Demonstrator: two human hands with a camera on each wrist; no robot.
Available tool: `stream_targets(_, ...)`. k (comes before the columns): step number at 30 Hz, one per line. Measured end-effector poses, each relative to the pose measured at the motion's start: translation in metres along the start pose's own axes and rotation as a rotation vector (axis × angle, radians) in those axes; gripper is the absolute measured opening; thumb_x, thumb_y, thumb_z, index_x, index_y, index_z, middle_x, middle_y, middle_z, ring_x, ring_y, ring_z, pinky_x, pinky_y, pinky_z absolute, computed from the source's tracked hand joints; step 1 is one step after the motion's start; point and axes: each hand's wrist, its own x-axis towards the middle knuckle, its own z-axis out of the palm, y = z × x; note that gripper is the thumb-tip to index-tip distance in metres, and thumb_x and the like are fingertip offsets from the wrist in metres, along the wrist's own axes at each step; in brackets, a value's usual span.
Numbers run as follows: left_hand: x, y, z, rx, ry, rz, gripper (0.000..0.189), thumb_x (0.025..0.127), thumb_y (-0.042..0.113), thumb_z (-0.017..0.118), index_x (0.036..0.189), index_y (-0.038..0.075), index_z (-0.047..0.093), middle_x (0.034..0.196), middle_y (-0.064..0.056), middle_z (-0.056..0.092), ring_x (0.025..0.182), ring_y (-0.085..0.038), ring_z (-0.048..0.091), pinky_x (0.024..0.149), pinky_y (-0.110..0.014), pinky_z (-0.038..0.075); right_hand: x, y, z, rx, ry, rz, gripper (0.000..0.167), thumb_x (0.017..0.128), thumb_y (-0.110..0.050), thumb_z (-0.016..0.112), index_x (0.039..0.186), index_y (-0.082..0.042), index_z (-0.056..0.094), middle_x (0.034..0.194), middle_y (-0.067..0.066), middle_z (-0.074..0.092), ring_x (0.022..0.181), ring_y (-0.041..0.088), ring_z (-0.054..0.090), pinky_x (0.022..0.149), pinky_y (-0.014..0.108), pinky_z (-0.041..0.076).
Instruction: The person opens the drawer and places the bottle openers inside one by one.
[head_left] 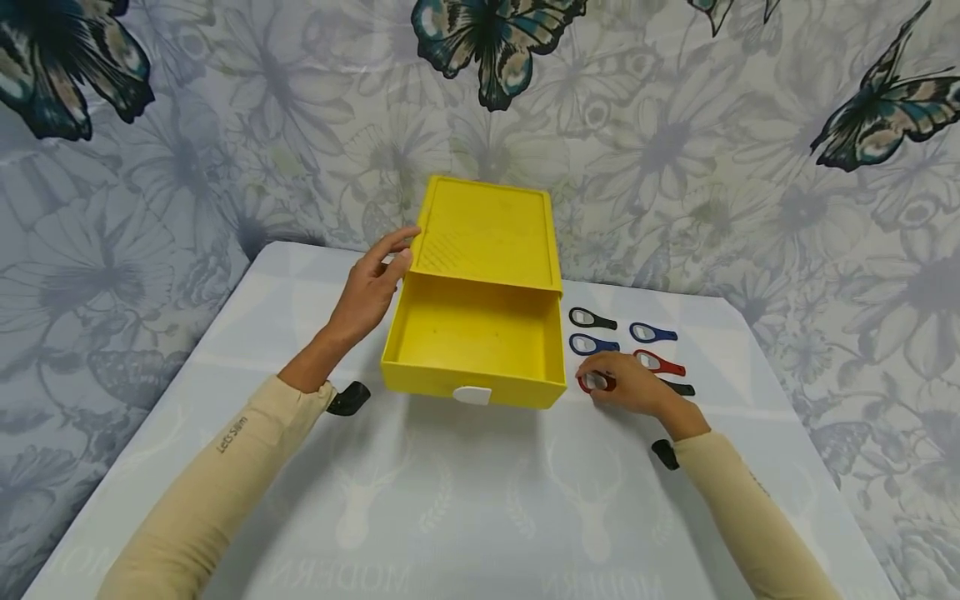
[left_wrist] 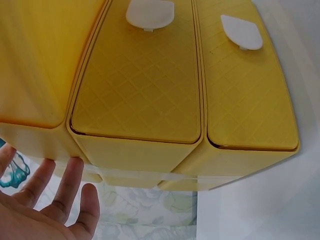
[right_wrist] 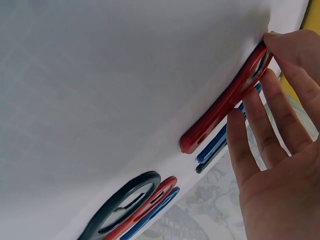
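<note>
A yellow drawer unit stands on the table with its top drawer pulled out and nothing inside. My left hand is at the unit's left side, fingers extended and fingertips at its upper edge. In the left wrist view, two closed drawers with white tabs show below. To the right of the unit, my right hand pinches a red peeler by its oval head, between thumb and fingers. Its handle lies close over the table in the right wrist view.
Around the right hand lie other peelers: a black one, a blue one, another blue one, a red one and a partly hidden black one. A flower-patterned wall covering stands behind the white table.
</note>
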Motion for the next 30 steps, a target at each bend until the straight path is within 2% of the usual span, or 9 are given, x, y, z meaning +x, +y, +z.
stream_targets(5, 0.011, -0.026, 0.003, 0.002, -0.021, 0.002, 0.047, 0.109, 0.032, 0.041, 0.155, 0.025, 0.038, 0.151, -0.015, 0.042, 0.093, -0.031, 0.051, 0.084, -0.042, 0.041, -0.003, 0.002, 0.003, -0.012, 0.008, 0.01, 0.03, 0.086, -0.016, 0.079, 0.114, -0.017, 0.071, 0.119, 0.002, 0.068, 0.105, 0.022, 0.06, 0.093, 0.045, 0.054)
stream_targets(7, 0.014, -0.029, 0.002, 0.009, -0.029, 0.004, 0.047, 0.108, 0.036, 0.042, 0.154, 0.028, 0.039, 0.15, -0.012, 0.044, 0.095, -0.029, 0.053, 0.085, -0.043, 0.043, -0.006, 0.0, 0.002, -0.011, 0.037, 0.01, 0.03, 0.085, -0.016, 0.08, 0.113, -0.016, 0.072, 0.117, 0.003, 0.068, 0.105, 0.024, 0.061, 0.092, 0.046, 0.055)
stream_targets(14, 0.02, -0.023, -0.002, 0.027, -0.059, -0.025, 0.047, 0.106, 0.044, 0.043, 0.151, 0.032, 0.042, 0.147, -0.011, 0.045, 0.102, -0.027, 0.054, 0.089, -0.046, 0.046, -0.012, -0.016, -0.017, -0.005, 0.128, -0.037, 0.031, 0.082, -0.012, 0.08, 0.112, -0.013, 0.072, 0.114, 0.005, 0.068, 0.102, 0.025, 0.063, 0.09, 0.049, 0.056)
stream_targets(20, 0.02, -0.021, -0.005, 0.016, -0.068, -0.05, 0.048, 0.105, 0.046, 0.046, 0.151, 0.034, 0.042, 0.147, -0.01, 0.045, 0.107, -0.029, 0.055, 0.094, -0.05, 0.046, -0.012, -0.031, -0.031, -0.031, 0.17, -0.139, 0.026, 0.082, -0.011, 0.078, 0.108, -0.012, 0.075, 0.116, 0.006, 0.068, 0.101, 0.022, 0.06, 0.085, 0.048, 0.055)
stream_targets(24, 0.019, -0.022, -0.007, 0.014, -0.068, -0.057, 0.048, 0.105, 0.047, 0.046, 0.151, 0.035, 0.041, 0.147, -0.01, 0.044, 0.109, -0.03, 0.055, 0.094, -0.05, 0.045, -0.011, -0.039, -0.037, -0.066, 0.189, -0.194, 0.026, 0.081, -0.01, 0.078, 0.107, -0.012, 0.076, 0.115, 0.006, 0.068, 0.098, 0.021, 0.06, 0.081, 0.042, 0.053)
stream_targets(30, 0.019, -0.024, -0.007, 0.023, -0.056, -0.059, 0.049, 0.103, 0.051, 0.047, 0.15, 0.036, 0.042, 0.146, -0.01, 0.045, 0.105, -0.028, 0.055, 0.095, -0.052, 0.046, -0.013, -0.055, -0.052, -0.089, 0.206, -0.218, 0.025, 0.081, -0.01, 0.079, 0.106, -0.014, 0.075, 0.111, 0.004, 0.068, 0.092, 0.017, 0.055, 0.079, 0.037, 0.05)
